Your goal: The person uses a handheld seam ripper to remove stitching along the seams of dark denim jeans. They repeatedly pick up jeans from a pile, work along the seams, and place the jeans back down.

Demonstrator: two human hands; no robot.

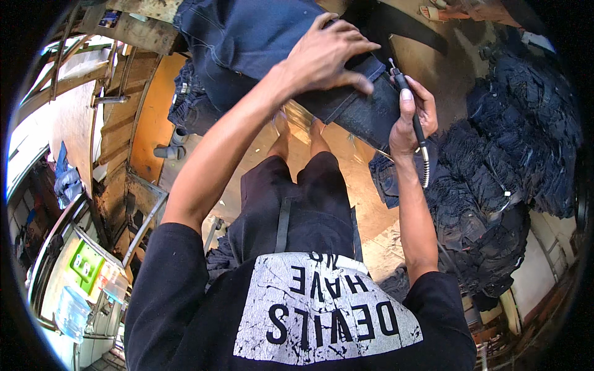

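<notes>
Dark blue denim jeans (247,40) lie spread across the work surface in front of me, with a hemmed edge near my right hand. Over them my left hand (325,59) is open, fingers spread and thumb apart, holding nothing; whether it touches the cloth I cannot tell. My right hand (409,127) is closed around a black rotary tool handpiece (399,78), gripped like a pen with the thumb on top. Its thin metal tip has a small round end and points away from me, beside the denim's right edge. A ribbed silver flexible shaft trails from its lower end.
Large heaps of dark denim (482,167) are stacked on the right. More folded denim (185,96) hangs at the left below the work surface. Slippers (170,150) lie on the floor. A clear water jug (73,312) stands at the lower left. Another person's sandaled foot (431,12) shows at the far right.
</notes>
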